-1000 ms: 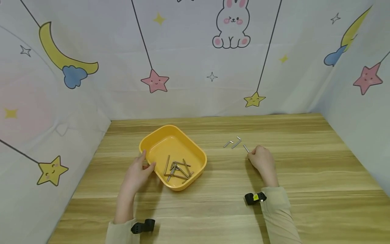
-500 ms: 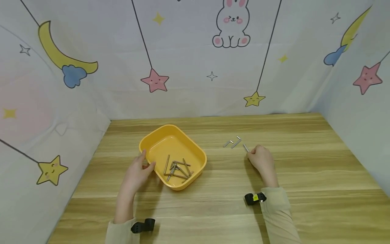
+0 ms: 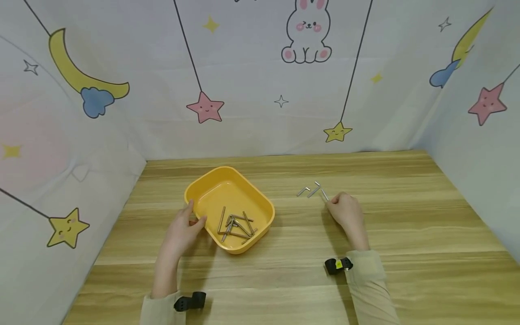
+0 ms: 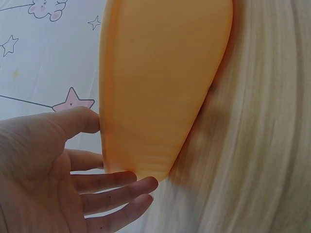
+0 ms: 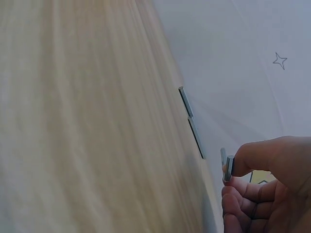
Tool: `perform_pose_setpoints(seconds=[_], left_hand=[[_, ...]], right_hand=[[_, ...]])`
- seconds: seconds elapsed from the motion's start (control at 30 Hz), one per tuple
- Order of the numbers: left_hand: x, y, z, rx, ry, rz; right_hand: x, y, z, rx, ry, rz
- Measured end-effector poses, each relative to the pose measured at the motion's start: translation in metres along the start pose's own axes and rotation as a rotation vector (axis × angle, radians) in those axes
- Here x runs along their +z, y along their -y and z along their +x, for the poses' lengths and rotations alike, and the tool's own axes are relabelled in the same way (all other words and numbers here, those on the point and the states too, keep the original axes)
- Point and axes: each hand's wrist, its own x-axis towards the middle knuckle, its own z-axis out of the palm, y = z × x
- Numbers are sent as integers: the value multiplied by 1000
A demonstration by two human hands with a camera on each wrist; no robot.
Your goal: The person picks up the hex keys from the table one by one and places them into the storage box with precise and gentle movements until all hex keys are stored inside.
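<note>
My right hand point(image 3: 346, 213) pinches a silver hex key point(image 5: 229, 167) between thumb and fingertips, close over the table; one arm of it points toward two loose keys. Those are a small L-shaped hex key point(image 3: 302, 191) and a longer hex key point(image 3: 314, 191) lying beside it. My left hand point(image 3: 181, 231) rests against the near left side of a yellow tray point(image 3: 253, 189), thumb and forefinger at its rim. In the left wrist view the other fingers point(image 4: 114, 198) spread loosely by the outer wall. Several hex keys point(image 3: 243, 234) lie jumbled in the tray's near end.
The wood-grain table point(image 3: 280, 275) runs back to a white cloth backdrop point(image 3: 252, 135) printed with stars, a moon and a rabbit. Cloth also hangs at the left and right sides. A black wrist camera point(image 3: 191, 301) sits on each sleeve.
My right hand has shifted slightly left, bringing the pinched hex key closer to the two loose ones. The left hand stays at the tray.
</note>
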Motion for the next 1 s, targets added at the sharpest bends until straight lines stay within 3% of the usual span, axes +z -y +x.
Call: perform_pose_setpoints(seconds=[0.63,1.0], left_hand=[[-1,-1,-1,-1,2,7],[-1,-1,-1,-8,6,3]], right_hand=[[2,15,-4,-8,15,14],[2,29,-6,-57,-26,26]])
